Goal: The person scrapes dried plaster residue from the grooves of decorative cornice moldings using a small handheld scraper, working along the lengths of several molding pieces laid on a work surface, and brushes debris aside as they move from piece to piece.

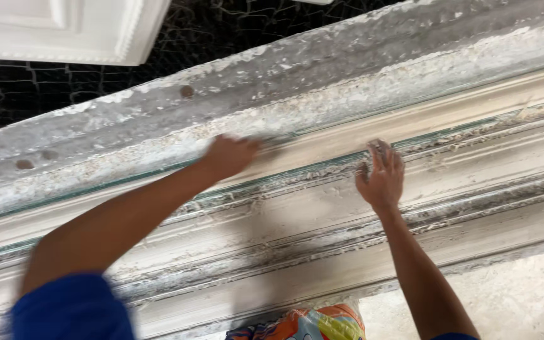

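Left hand [229, 155] lay curled against long plaster-crusted moulding [322, 208] (grip blurred, cannot tell if it pinched anything). Right hand [380, 179] pressed flat, fingers spread, on same moulding just beside. White panelled piece [64, 28] sat well beyond left hand; bright multicoloured cloth [310, 324] below both.

Long moulding form [322, 208] running left to right across the scene, left hand [229, 155] on its far ledge, right hand [382, 179] just right of it on the ridges, crusted beam [253, 94] behind, panel [64, 28] far left, floor [505, 296] near right.
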